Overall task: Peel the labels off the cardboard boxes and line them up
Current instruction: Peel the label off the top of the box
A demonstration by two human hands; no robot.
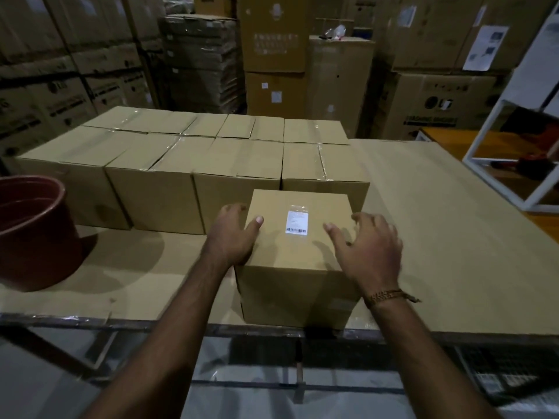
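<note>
A plain cardboard box (298, 261) stands at the near edge of the table, with a small white barcode label (297, 223) stuck on its top face. My left hand (234, 234) grips the box's upper left edge, thumb on the top and fingers down the side. My right hand (367, 247) hovers over the box's right top edge with fingers spread; whether it touches the box is unclear. Behind it, several taped boxes (193, 164) without visible labels stand in two rows.
A dark red plastic bucket (33, 231) sits on the table (438, 237) at the left. The table's right part is bare cardboard sheeting. A white metal frame (496, 152) stands at the far right. Stacked warehouse cartons (272, 49) fill the background.
</note>
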